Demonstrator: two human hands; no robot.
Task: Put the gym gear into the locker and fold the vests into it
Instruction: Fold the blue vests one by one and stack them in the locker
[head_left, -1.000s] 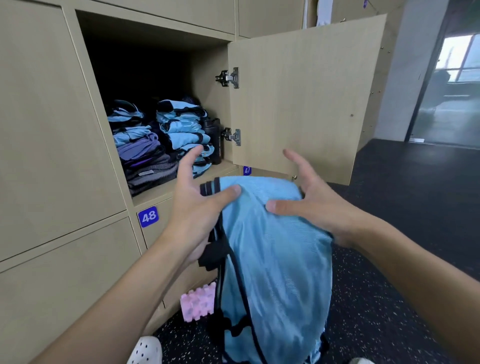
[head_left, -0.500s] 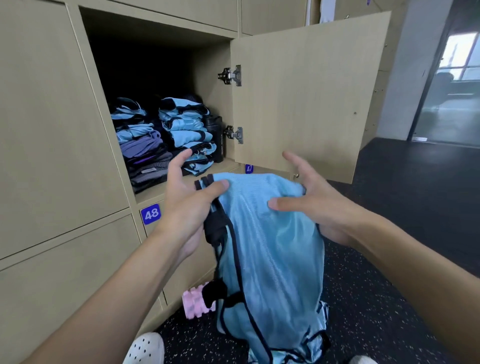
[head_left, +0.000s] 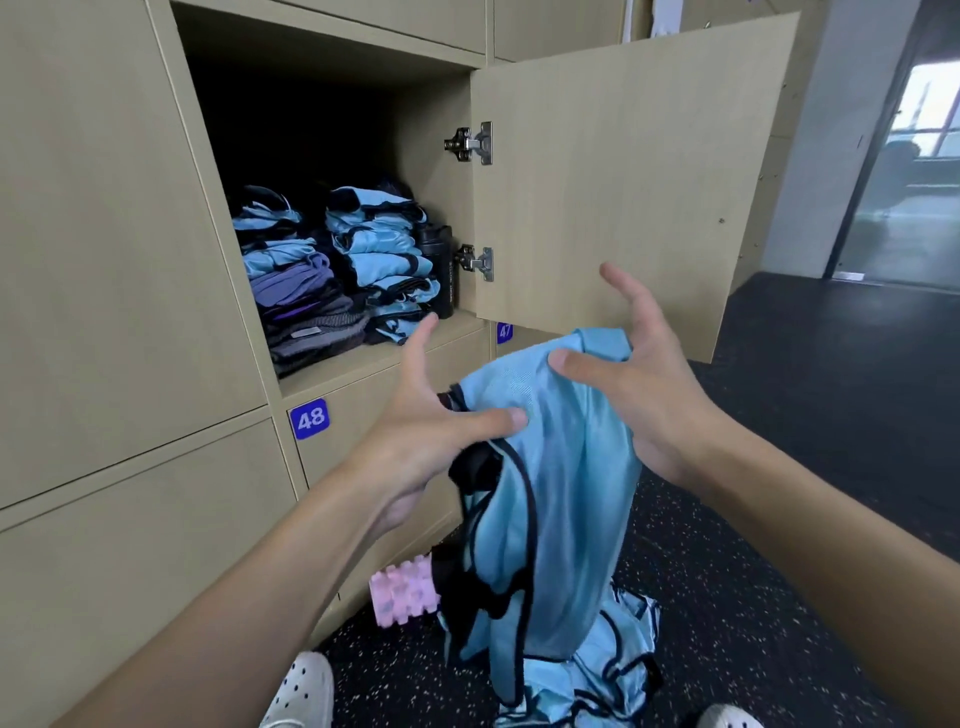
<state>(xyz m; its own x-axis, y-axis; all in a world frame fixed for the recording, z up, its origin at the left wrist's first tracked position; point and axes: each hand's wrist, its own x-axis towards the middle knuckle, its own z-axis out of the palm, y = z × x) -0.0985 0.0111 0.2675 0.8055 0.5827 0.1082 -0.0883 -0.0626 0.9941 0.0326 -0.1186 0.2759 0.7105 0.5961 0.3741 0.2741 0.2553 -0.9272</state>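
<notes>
A light-blue vest with black trim (head_left: 561, 493) hangs in front of me, below the open locker (head_left: 374, 358). My left hand (head_left: 431, 431) pinches its left top edge, the thumb pressed on the fabric. On the right top edge my right hand (head_left: 649, 384) holds it with the thumb on the cloth and the fingers spread behind. Inside the locker sit two stacks: folded blue vests (head_left: 384, 260) on the right, and blue, purple and grey clothes (head_left: 296, 296) on the left. A black bottle (head_left: 441, 270) stands beside the right stack.
The locker door (head_left: 623, 182) stands open to the right, just behind my right hand. A pink foam roller (head_left: 402, 592) lies on the dark floor by the lockers. More blue vests (head_left: 613, 670) lie heaped below the hanging one. My white shoe (head_left: 306, 691) is at bottom left.
Both hands have come closer together, bunching the top of the vest. The right hand has risen and its fingers have spread; the vest now hangs narrower.
</notes>
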